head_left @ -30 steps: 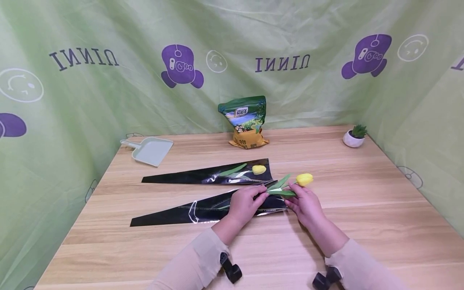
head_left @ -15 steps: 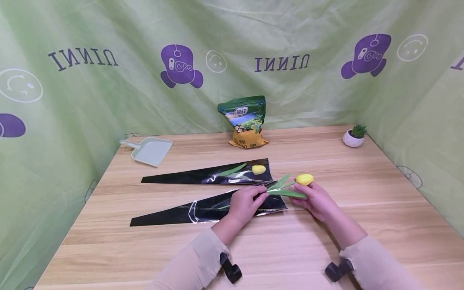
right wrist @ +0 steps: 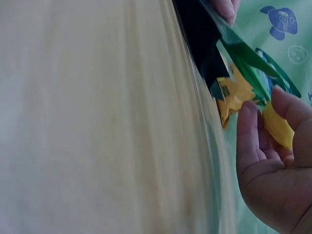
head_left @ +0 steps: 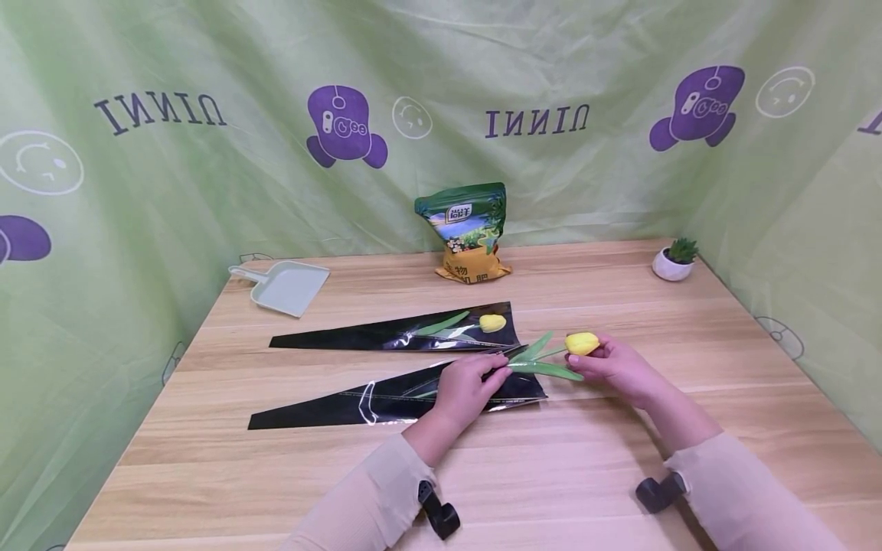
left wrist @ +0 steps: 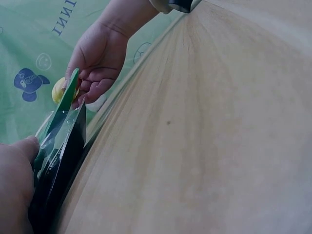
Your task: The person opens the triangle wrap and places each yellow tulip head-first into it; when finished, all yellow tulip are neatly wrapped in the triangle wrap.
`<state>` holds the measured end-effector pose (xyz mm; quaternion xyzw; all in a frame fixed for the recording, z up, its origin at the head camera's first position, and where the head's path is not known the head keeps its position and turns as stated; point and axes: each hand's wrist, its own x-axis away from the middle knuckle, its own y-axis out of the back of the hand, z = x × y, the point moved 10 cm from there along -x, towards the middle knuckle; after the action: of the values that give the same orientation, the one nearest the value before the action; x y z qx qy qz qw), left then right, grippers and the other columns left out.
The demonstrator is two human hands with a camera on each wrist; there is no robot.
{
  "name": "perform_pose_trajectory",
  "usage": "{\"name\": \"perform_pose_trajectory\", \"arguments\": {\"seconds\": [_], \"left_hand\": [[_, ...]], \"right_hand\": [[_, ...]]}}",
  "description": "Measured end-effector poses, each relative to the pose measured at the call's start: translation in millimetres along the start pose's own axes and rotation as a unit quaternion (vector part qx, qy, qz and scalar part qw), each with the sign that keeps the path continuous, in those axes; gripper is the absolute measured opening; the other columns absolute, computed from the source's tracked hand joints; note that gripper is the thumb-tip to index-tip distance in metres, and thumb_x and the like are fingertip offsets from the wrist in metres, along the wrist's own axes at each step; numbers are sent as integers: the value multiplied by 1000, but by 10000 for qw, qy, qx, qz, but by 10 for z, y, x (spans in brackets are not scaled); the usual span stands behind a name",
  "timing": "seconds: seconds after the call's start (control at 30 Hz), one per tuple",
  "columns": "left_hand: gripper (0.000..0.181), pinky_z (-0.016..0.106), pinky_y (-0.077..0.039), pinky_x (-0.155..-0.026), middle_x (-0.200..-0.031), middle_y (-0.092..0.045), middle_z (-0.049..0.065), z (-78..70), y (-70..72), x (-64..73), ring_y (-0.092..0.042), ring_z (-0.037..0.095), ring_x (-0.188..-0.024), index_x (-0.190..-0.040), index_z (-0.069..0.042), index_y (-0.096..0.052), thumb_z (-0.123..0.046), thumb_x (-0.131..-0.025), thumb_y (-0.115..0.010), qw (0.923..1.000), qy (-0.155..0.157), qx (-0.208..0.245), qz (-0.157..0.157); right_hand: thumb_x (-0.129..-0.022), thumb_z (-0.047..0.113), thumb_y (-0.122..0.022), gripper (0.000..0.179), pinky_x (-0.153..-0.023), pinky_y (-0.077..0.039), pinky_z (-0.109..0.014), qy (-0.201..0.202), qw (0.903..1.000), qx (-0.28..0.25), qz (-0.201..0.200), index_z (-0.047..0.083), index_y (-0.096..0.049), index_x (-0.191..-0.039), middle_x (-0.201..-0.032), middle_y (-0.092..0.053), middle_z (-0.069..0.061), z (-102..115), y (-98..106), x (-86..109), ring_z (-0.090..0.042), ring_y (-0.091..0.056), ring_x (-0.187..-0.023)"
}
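A black flower sleeve [head_left: 324, 408] with a clear front lies on the table, its wide mouth to the right. At that mouth my left hand [head_left: 463, 392] pinches the sleeve's upper edge together with the stem and leaves of a yellow tulip [head_left: 581, 343]. The tulip's bloom and two green leaves stick out past the mouth; part of its stem is inside. My right hand [head_left: 623, 373] holds the bloom between thumb and fingers, also seen in the right wrist view around the yellow bloom [right wrist: 278, 127]. Behind, a second sleeve [head_left: 344, 334] contains another yellow tulip [head_left: 492, 323].
A green and orange bag [head_left: 468, 233] stands at the back middle. To its left lies a pale dustpan [head_left: 289, 287]. A small potted succulent [head_left: 671, 264] sits at the back right corner. A printed green curtain [head_left: 441, 161] surrounds the wooden table [head_left: 207, 490].
My right hand has shifted to the right, from the leaves and stem to the bloom. The lower leaf has come free of its fingers. My left hand stays in place.
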<state>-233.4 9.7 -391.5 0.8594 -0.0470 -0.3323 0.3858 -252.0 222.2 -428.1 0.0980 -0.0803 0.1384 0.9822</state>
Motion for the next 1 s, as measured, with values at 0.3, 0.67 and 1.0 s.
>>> {"name": "perform_pose_trajectory", "arguments": {"seconds": [0.3, 0.67, 1.0], "left_hand": [[20, 28, -56, -87, -107, -76, -1, -24, 0, 1, -72, 12, -101, -105, -16, -77, -26, -89, -71, 9999, -79, -65, 68], [20, 30, -56, -88, -107, -76, 0, -6, -45, -11, -72, 13, -101, -104, -15, -78, -27, -89, -71, 9998, -64, 30, 184], [21, 29, -56, -88, -108, -76, -1, -26, -23, -4, -72, 13, -101, -105, -15, -77, -27, -89, -71, 9998, -112, -32, 163]], "right_hand": [[-91, 15, -68, 56, -84, -57, -24, -149, 9917, 1099, 657, -8, -38, -133, -114, -65, -17, 61, 114, -13, -6, -65, -95], [-85, 26, -76, 50, -77, -51, -19, -31, 9609, 2744, 378, -2, -61, -123, -109, -67, -10, 113, 275, -84, -14, -58, -95], [-84, 23, -77, 47, -74, -52, -21, 87, 9682, 2424, 604, -3, -62, -120, -102, -66, -9, 39, 123, -136, -12, -59, -89]]}}
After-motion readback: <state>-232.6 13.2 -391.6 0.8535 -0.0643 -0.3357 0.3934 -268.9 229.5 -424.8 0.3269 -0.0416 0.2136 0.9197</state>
